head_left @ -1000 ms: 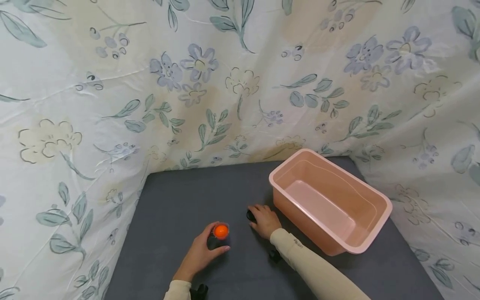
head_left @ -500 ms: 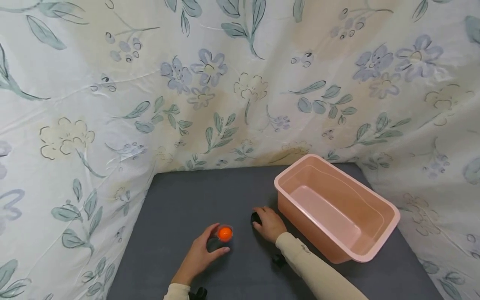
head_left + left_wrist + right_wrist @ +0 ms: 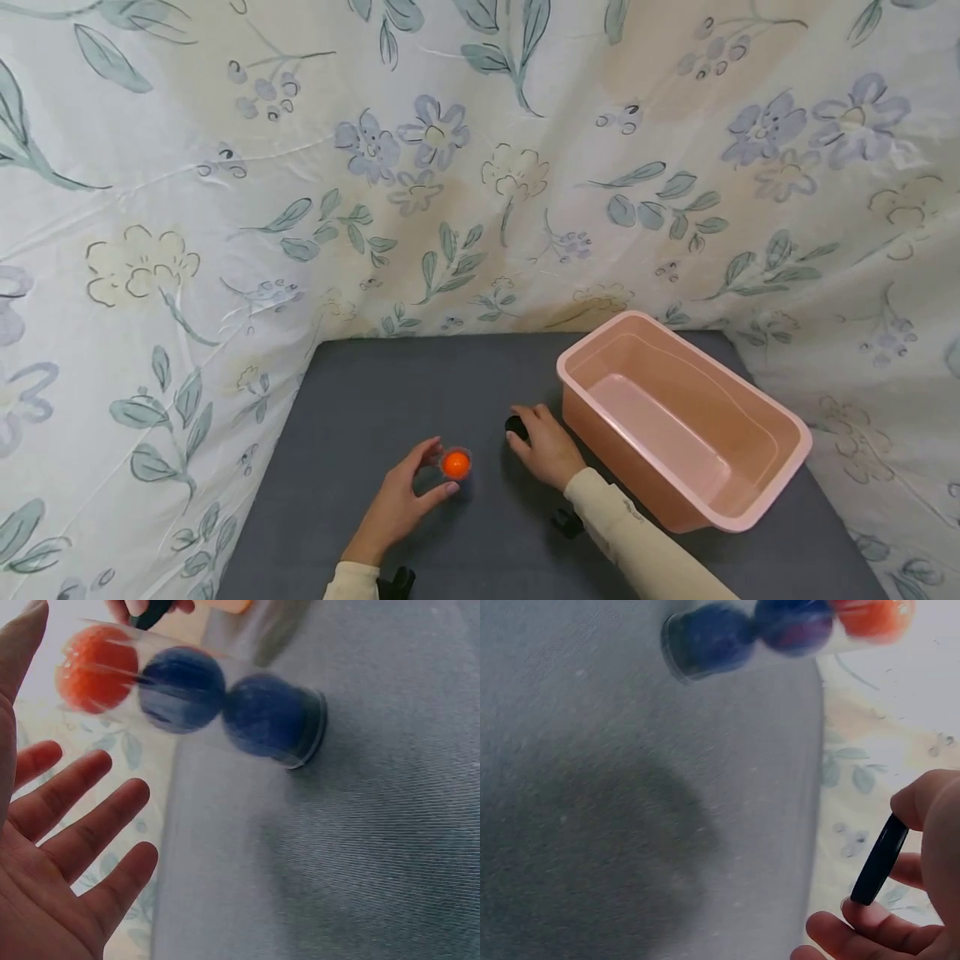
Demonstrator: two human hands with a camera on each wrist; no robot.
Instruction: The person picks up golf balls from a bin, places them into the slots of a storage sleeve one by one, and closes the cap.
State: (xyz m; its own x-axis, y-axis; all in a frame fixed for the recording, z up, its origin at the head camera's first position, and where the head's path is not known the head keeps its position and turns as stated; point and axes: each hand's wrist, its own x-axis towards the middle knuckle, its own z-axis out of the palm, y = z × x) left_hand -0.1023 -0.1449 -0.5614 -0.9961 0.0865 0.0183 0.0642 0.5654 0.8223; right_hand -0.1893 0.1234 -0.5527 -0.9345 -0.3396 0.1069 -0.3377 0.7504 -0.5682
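A clear tube (image 3: 313, 727) with a dark base stands upright on the dark table. Inside are an orange ball (image 3: 97, 667) on top and two dark blue balls (image 3: 180, 688) below it. My left hand (image 3: 401, 500) is just left of the tube, fingers spread and thumb out, not closed around it. To the right of the tube, my right hand (image 3: 549, 450) pinches a black round lid (image 3: 881, 859) between thumb and fingertips, held on edge above the table. The tube's top shows no lid in the head view.
A pink plastic bin (image 3: 637, 454) sits right of my right hand, close beside that forearm. Floral cloth (image 3: 510, 208) hangs behind the grey table (image 3: 405, 383) and along both sides. Black wrist mounts (image 3: 567, 522) show under the wrists.
The head view has shifted, so the scene sits farther right. My left hand has drawn slightly left from the tube, its fingers loosening. The right hand keeps hold of the lid.
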